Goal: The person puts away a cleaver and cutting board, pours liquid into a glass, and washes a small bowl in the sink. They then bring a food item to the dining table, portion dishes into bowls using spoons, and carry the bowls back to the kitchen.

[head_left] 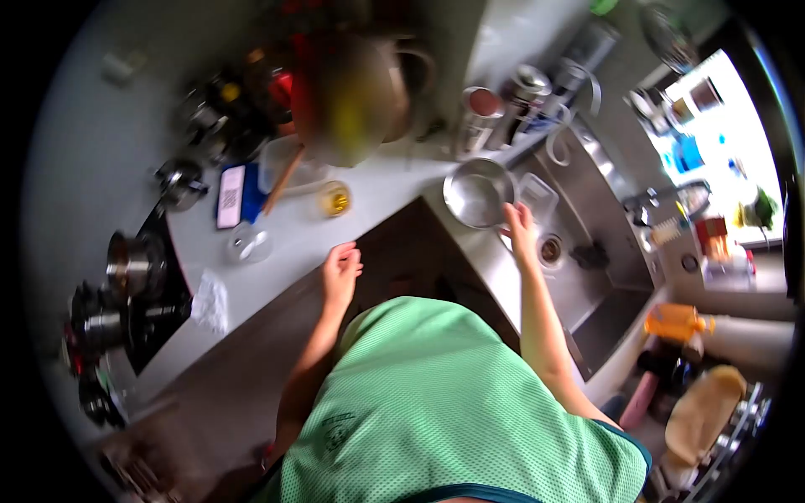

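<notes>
A round, shiny steel pan (476, 194) is at the counter's edge beside the sink, its inside facing up. My right hand (521, 235) is at the pan's right rim, fingers closed against it; the exact grip is partly hidden. Over the counter's front edge hovers my left hand (341, 267), fingers loosely bent and apart, holding nothing. Nearest to it is a small glass bowl (334, 199) with something yellow inside. A clear lid or dish (249, 243) lies further left.
The steel sink (579, 277) lies right of the pan, with a clear plastic container (537, 199) at its left edge. A phone (231, 197) lies on the counter. Pots (134, 264) stand on the hob at left. Canisters (482, 113) stand behind the pan.
</notes>
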`<state>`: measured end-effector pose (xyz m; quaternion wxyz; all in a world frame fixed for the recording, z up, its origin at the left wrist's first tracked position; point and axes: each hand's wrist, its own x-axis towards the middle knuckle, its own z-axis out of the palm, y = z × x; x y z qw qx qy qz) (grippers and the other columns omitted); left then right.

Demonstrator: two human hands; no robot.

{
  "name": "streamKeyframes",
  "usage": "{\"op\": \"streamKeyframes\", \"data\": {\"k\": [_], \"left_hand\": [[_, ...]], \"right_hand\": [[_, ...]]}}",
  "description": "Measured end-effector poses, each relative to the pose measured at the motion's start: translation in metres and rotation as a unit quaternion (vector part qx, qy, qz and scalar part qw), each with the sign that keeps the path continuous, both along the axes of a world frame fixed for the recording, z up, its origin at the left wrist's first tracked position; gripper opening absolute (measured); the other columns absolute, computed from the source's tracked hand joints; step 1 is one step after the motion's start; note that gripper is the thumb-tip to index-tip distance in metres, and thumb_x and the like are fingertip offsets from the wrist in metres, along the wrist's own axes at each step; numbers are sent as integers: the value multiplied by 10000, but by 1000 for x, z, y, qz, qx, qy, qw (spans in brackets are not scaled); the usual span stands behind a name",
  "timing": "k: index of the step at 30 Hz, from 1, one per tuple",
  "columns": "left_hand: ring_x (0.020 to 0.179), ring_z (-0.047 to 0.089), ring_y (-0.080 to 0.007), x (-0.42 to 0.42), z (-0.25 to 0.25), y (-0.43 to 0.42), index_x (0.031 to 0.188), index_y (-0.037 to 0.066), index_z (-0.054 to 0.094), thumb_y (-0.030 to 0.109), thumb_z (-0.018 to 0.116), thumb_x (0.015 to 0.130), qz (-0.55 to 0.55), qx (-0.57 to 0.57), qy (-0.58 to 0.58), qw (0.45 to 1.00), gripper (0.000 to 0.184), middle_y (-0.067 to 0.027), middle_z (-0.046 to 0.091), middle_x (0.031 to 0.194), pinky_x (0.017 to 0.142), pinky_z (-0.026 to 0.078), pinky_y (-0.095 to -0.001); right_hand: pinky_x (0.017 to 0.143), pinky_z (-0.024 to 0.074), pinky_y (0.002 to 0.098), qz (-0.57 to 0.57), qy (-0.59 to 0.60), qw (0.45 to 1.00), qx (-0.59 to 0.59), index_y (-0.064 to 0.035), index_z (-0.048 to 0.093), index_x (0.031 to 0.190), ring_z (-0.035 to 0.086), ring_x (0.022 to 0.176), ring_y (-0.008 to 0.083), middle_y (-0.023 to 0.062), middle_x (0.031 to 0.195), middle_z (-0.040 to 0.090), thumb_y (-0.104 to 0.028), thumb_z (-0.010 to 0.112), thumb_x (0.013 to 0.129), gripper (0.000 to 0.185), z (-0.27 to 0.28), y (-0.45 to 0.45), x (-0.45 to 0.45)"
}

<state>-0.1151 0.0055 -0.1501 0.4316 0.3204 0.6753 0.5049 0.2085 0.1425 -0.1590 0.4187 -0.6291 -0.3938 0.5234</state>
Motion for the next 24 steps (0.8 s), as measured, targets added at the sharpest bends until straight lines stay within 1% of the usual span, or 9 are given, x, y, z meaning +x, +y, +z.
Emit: {"op": "streamKeyframes", "data": {"k": [1, 3, 7, 10, 12, 15, 18, 22, 24], "left_hand": [[655, 560, -96, 2, -1, 1, 1065, 22, 533, 174, 556, 860, -5, -2, 1, 1000, 257, -79, 575, 906, 571, 483, -212], [646, 557, -86, 10, -2, 4, 1064, 14, 538, 163, 558, 856, -26, 5, 2, 1000, 257, -75, 581, 892, 569, 485, -207], [642, 560, -82, 34, 10, 20, 1041, 11, 555, 156, 566, 852, -77, 9, -5, 997, 239, -61, 582, 849, 570, 492, -206], [648, 558, -81, 49, 16, 30, 1043, 9, 551, 154, 563, 855, -124, 13, -8, 992, 237, -57, 579, 844, 574, 491, -203], [650, 558, -81, 61, 20, 37, 1043, 7, 548, 152, 562, 857, -159, 20, -10, 987, 236, -54, 578, 842, 576, 491, -203], [654, 551, -71, 84, 30, 43, 1042, 0, 544, 144, 558, 860, -217, 28, -13, 976, 232, -41, 576, 836, 575, 480, -195], [671, 552, -66, 110, 33, 45, 1044, 0, 544, 128, 535, 868, -296, 11, 0, 955, 218, -36, 587, 853, 590, 479, -197], [677, 552, -60, 146, 36, 47, 1051, -2, 541, 116, 532, 867, -384, -3, 1, 923, 219, -43, 603, 886, 598, 481, -198], [674, 550, -59, 164, 42, 47, 1036, -2, 549, 114, 535, 864, -410, -2, -6, 912, 208, -36, 597, 864, 596, 478, -197]], "right_hand": [[700, 442, 273, 5, -11, 1000, 0, -46, 398, 1247, 525, 971, 151, 82, 1116, 533, -377, 582, 825, 567, 4, -2, 1], [681, 442, 264, -4, -7, 1000, 13, -36, 425, 1225, 538, 939, 153, 103, 1108, 550, -367, 578, 828, 539, 8, -7, 3], [832, 437, 310, -38, -20, 998, 41, -14, 414, 1225, 530, 1006, 221, 192, 1115, 531, -355, 601, 818, 562, -1, -29, 19], [812, 448, 313, -53, -35, 998, 29, 10, 419, 1214, 544, 991, 220, 190, 1120, 532, -342, 599, 820, 558, 9, -57, 33], [815, 446, 326, -64, -86, 994, 36, 18, 427, 1210, 566, 966, 226, 196, 1117, 540, -356, 587, 817, 566, -2, -75, 46], [849, 428, 343, -73, -162, 984, 21, 13, 421, 1221, 564, 984, 249, 208, 1163, 512, -378, 585, 809, 591, 11, -105, 57], [851, 424, 339, -97, -171, 980, 4, -4, 418, 1229, 570, 970, 242, 182, 1164, 513, -426, 575, 800, 622, 13, -131, 68], [849, 425, 343, -146, -200, 969, 17, -16, 424, 1221, 571, 963, 247, 185, 1153, 515, -426, 572, 799, 608, 20, -161, 76], [846, 427, 343, -168, -209, 963, 12, -22, 425, 1220, 571, 957, 250, 180, 1149, 518, -421, 574, 796, 601, 23, -176, 80]]}}
